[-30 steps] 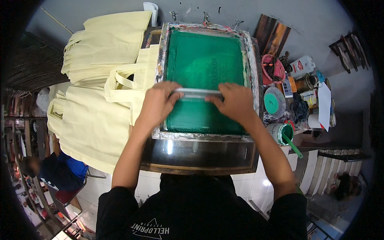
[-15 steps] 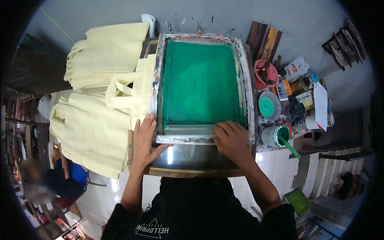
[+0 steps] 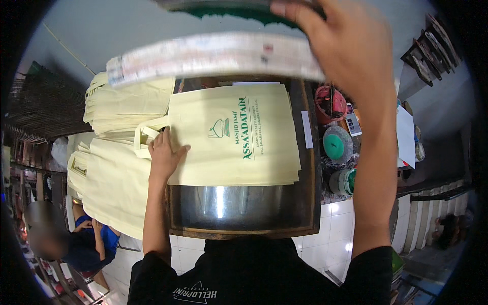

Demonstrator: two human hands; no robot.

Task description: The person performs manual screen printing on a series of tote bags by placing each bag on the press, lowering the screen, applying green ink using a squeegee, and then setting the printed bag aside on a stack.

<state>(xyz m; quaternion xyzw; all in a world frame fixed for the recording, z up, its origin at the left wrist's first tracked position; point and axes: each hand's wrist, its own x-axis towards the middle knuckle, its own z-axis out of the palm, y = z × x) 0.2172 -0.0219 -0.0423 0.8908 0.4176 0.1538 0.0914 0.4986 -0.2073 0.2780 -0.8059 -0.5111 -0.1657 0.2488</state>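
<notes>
Print applied: green motif shows on pale yellow fabric tote bag (image 3: pixel 239 134), flat on dark printing board (image 3: pixel 310 168). Right hand (image 3: pixel 345 46) fingers curled round raised silver-taped screen frame (image 3: pixel 213 56). Left hand (image 3: pixel 165 155) flat, fingers spread on bag's left edge. Bag removal outstanding. Unprinted pale yellow bags stack (image 3: pixel 122 152) left.

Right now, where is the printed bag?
The printed bag lies flat mid-frame on the print table, under the raised screen, with the left hand on its left edge.

One printed bag (image 3: pixel 239 137), one screen frame (image 3: pixel 213 56) — two tubs (image 3: pixel 336 144).
</notes>
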